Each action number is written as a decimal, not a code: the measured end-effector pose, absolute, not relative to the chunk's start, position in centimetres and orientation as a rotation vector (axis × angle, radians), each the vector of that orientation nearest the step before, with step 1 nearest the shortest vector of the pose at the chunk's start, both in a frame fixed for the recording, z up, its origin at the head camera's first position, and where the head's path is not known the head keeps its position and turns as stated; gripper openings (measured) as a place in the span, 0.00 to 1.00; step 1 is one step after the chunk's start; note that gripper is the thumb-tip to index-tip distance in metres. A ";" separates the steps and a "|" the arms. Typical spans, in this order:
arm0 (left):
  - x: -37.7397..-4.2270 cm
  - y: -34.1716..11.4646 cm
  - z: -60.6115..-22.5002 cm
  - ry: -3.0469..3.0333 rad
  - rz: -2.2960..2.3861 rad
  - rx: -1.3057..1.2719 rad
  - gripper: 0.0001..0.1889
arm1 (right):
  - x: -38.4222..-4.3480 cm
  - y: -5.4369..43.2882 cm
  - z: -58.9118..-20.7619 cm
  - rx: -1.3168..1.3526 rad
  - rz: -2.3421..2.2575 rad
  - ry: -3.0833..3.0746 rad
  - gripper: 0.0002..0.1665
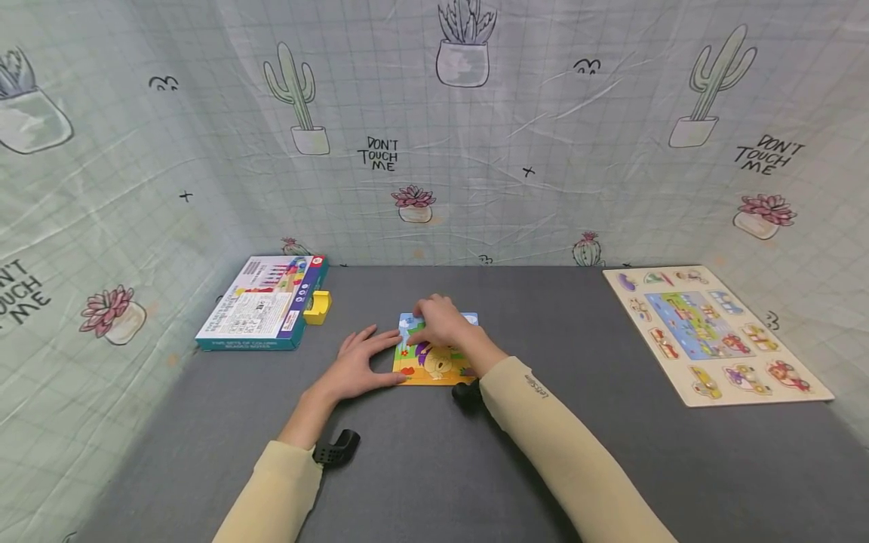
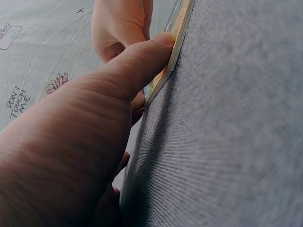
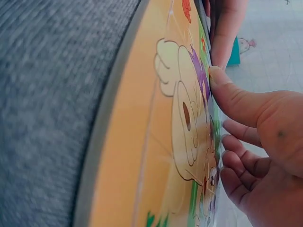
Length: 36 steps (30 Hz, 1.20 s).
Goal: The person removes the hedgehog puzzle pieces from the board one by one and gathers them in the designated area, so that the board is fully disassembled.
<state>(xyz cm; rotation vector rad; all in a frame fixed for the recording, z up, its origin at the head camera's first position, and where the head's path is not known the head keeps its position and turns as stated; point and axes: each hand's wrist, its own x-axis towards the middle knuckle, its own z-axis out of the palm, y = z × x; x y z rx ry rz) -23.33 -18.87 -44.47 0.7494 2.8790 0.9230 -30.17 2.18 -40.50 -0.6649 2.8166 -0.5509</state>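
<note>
A small jigsaw puzzle board [image 1: 403, 360] lies flat on the grey table, printed with a cartoon animal, an orange ground and green patches. My left hand [image 1: 357, 365] is at its left side, fingers spread and fairly straight; in the left wrist view the thumb [image 2: 154, 49] touches the board's wooden edge [image 2: 179, 45]. Over the board's upper middle is my right hand [image 1: 441, 323]. In the right wrist view its thumb [image 3: 236, 97] and bent fingertips rest on the printed face [image 3: 137, 142], the thumb by a purple part. Nothing shows between thumb and fingers; the hand covers part of the picture.
A flat box [image 1: 254, 302] lies at the back left, with a yellow object [image 1: 317, 308] against its right side. At the right lies a larger wooden picture board [image 1: 661, 377] with several shapes. Patterned cloth [image 1: 475, 188] closes off the back and sides.
</note>
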 end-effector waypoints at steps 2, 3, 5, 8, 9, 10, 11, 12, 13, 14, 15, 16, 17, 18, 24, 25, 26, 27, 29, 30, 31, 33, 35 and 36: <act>-23.3 -18.8 -44.5 2.879 0.925 0.748 0.38 | -30.2 2.2 -40.5 -0.664 -0.559 2.816 0.34; -23.3 -18.8 -44.5 2.878 0.927 0.747 0.38 | -30.3 2.2 -40.6 -0.663 -0.567 2.815 0.34; -23.3 -18.8 -44.5 2.875 0.930 0.743 0.38 | -30.3 2.2 -40.6 -0.658 -0.581 2.812 0.34; -23.3 -18.8 -44.5 2.873 0.928 0.738 0.38 | -30.2 2.3 -40.7 -0.661 -0.605 2.805 0.34; -23.3 -18.8 -44.5 2.872 0.929 0.735 0.38 | -30.2 2.3 -40.7 -0.665 -0.613 2.802 0.33; -23.3 -18.8 -44.5 2.870 0.929 0.733 0.38 | -30.2 2.3 -40.7 -0.670 -0.621 2.800 0.32; -23.3 -18.8 -44.5 2.870 0.929 0.733 0.38 | -30.1 2.3 -40.7 -0.674 -0.628 2.798 0.32; -23.3 -18.8 -44.4 2.869 0.930 0.732 0.38 | -30.1 2.4 -40.7 -0.678 -0.636 2.795 0.31; -23.3 -18.8 -44.4 2.869 0.932 0.732 0.38 | -30.0 2.4 -40.7 -0.678 -0.644 2.794 0.31; -23.3 -18.8 -44.4 2.869 0.931 0.733 0.38 | -30.0 2.4 -40.7 -0.675 -0.651 2.793 0.31; -23.3 -18.8 -44.4 2.868 0.932 0.733 0.38 | -29.9 2.4 -40.7 -0.668 -0.659 2.792 0.31; -23.3 -18.7 -44.4 2.868 0.932 0.731 0.38 | -29.9 2.5 -40.7 -0.661 -0.667 2.791 0.30; -23.3 -18.7 -44.4 2.868 0.929 0.730 0.38 | -29.9 2.5 -40.7 -0.654 -0.673 2.790 0.30; -23.2 -18.7 -44.4 2.868 0.927 0.727 0.38 | -29.9 2.5 -40.7 -0.649 -0.678 2.789 0.30; -23.2 -18.6 -44.3 2.873 0.917 0.723 0.38 | -29.9 2.6 -41.0 -0.654 -0.709 2.794 0.32; -23.2 -18.6 -44.3 2.873 0.918 0.725 0.38 | -29.9 2.6 -41.0 -0.658 -0.715 2.796 0.33; -23.2 -18.7 -44.3 2.874 0.918 0.728 0.38 | -30.0 2.6 -41.1 -0.663 -0.721 2.798 0.33; -23.2 -18.7 -44.3 2.873 0.918 0.731 0.38 | -30.0 2.6 -41.1 -0.668 -0.726 2.798 0.34; -23.2 -18.7 -44.3 2.872 0.920 0.733 0.38 | -29.9 2.6 -41.1 -0.676 -0.735 2.800 0.34; -23.2 -18.7 -44.3 2.872 0.919 0.734 0.38 | -29.9 2.6 -41.2 -0.678 -0.743 2.799 0.35; -23.2 -18.7 -44.3 2.871 0.921 0.734 0.38 | -29.9 2.6 -41.2 -0.680 -0.750 2.798 0.34; -23.2 -18.7 -44.3 2.871 0.923 0.734 0.38 | -29.9 2.7 -41.3 -0.688 -0.763 2.800 0.34; -23.2 -18.7 -44.4 2.873 0.924 0.734 0.38 | -30.0 2.7 -41.4 -0.703 -0.779 2.804 0.33; -23.2 -18.7 -44.4 2.873 0.926 0.734 0.38 | -30.0 2.8 -41.4 -0.713 -0.791 2.805 0.33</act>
